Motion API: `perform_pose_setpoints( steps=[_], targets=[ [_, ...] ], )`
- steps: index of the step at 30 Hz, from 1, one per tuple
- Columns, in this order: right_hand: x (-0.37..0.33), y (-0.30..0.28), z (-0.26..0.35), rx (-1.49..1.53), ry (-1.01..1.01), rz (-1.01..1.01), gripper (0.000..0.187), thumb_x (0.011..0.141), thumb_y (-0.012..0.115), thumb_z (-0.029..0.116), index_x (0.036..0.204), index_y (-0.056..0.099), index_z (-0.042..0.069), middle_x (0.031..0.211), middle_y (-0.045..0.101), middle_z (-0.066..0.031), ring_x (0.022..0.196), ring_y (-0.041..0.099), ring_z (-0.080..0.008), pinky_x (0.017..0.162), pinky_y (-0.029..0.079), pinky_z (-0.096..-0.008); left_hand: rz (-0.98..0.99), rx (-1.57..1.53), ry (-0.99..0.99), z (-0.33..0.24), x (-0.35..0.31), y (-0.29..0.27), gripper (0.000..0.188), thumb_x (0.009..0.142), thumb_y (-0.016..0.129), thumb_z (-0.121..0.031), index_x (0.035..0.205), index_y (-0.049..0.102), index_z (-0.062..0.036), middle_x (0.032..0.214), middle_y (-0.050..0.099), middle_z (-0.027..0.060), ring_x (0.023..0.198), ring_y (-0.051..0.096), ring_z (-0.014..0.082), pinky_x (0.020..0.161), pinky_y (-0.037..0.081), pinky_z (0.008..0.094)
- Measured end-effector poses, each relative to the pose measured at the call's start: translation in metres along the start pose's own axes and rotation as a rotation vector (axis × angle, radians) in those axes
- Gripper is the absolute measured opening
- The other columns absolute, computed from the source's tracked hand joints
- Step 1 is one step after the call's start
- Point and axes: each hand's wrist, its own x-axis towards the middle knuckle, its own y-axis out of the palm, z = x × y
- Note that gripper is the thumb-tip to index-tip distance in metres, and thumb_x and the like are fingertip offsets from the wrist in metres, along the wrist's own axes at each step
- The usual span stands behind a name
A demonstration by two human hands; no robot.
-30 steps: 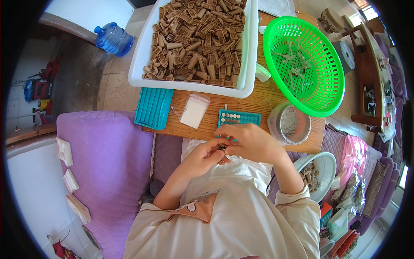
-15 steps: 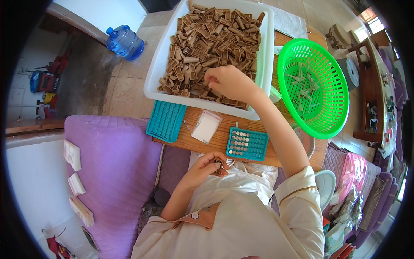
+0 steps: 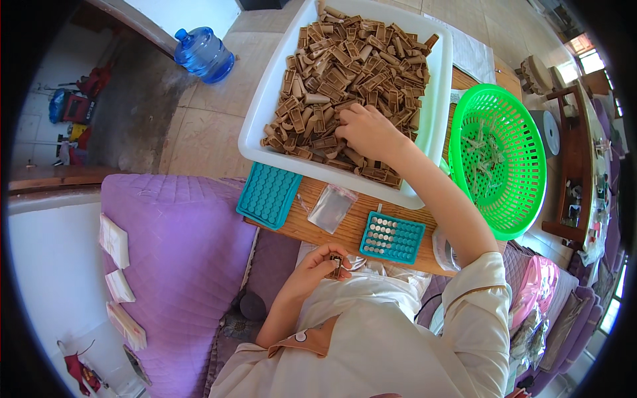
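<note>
Close to my lap, my left hand (image 3: 313, 272) grips a small brown plastic casing (image 3: 336, 266), open side up, with something pale inside it. My right hand (image 3: 371, 132) reaches into a large white plastic tub (image 3: 255, 136) heaped with similar brown casings (image 3: 352, 66). Its fingers are curled down onto the pile; what they pinch, if anything, is hidden. Between tub and lap lies a teal tray (image 3: 409, 242) with rows of small silvery discs (image 3: 381, 235) filling its left part. A second teal tray (image 3: 271, 194) with round hollows sits farther left, beside a clear plastic bag (image 3: 332, 209).
A green plastic basket (image 3: 458, 126) holding thin translucent pieces stands right of the tub. Beneath these is a wooden table (image 3: 308, 229). A purple padded cover (image 3: 169, 245) spreads to the left, and a blue water bottle (image 3: 204, 56) stands on the floor beyond.
The whole view has shifted, so the table's things appear farther right and lower. My right hand is still at the pile in the tub; my left keeps its hold on the casing.
</note>
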Motion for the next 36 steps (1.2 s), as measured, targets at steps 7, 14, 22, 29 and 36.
perform_pose_setpoints(
  steps=[7, 14, 22, 29, 36],
  targets=[
    [0.0, -0.01, -0.02, 0.147, 0.198, 0.057, 0.017, 0.071, 0.053, 0.005, 0.088, 0.051, 0.006, 0.078, 0.058, -0.0127, 0.077, 0.056, -0.0322, 0.066, 0.046, -0.0399, -0.026, 0.016, 0.001, -0.001, 0.001, -0.001, 0.02, 0.081, 0.039, -0.002, 0.099, 0.047, -0.0037, 0.087, 0.056, 0.0092, 0.075, 0.059, 0.0175, 0.067, 0.049, 0.0284],
    [-0.016, -0.027, -0.025, 0.025, 0.359, -0.078, 0.017, 0.07, 0.054, 0.004, 0.087, 0.052, 0.005, 0.086, 0.056, -0.0113, 0.083, 0.055, -0.0296, 0.069, 0.046, -0.0399, -0.041, 0.011, 0.023, -0.001, 0.003, 0.0, 0.02, 0.08, 0.039, -0.002, 0.099, 0.047, -0.0038, 0.087, 0.056, 0.0093, 0.075, 0.059, 0.0179, 0.066, 0.05, 0.0285],
    [0.0, 0.0, 0.014, 0.131, 0.087, 0.009, 0.015, 0.068, 0.056, 0.006, 0.083, 0.056, 0.005, 0.088, 0.055, -0.0086, 0.085, 0.054, -0.0242, 0.08, 0.042, -0.0338, -0.033, 0.036, 0.016, 0.002, 0.003, 0.005, 0.021, 0.08, 0.039, -0.002, 0.099, 0.047, -0.0041, 0.086, 0.056, 0.0089, 0.075, 0.059, 0.0174, 0.066, 0.049, 0.0281],
    [0.004, 0.013, 0.025, -0.11, 0.014, 0.221, 0.012, 0.073, 0.054, 0.01, 0.076, 0.064, 0.006, 0.089, 0.057, -0.0081, 0.088, 0.055, -0.0212, 0.075, 0.047, -0.0328, 0.0, 0.031, 0.004, -0.001, -0.003, 0.005, 0.021, 0.083, 0.037, -0.004, 0.102, 0.047, -0.0067, 0.089, 0.055, 0.0056, 0.077, 0.057, 0.0137, 0.068, 0.046, 0.0247],
    [-0.034, -0.044, 0.003, 0.59, 0.277, -0.011, 0.015, 0.073, 0.06, 0.013, 0.069, 0.054, -0.001, 0.079, 0.054, -0.0079, 0.071, 0.055, -0.0173, 0.062, 0.045, -0.028, -0.014, 0.033, 0.025, 0.0, -0.001, 0.005, 0.022, 0.081, 0.039, -0.003, 0.102, 0.045, -0.0039, 0.086, 0.056, 0.0095, 0.073, 0.06, 0.0181, 0.066, 0.05, 0.0295]
  ],
)
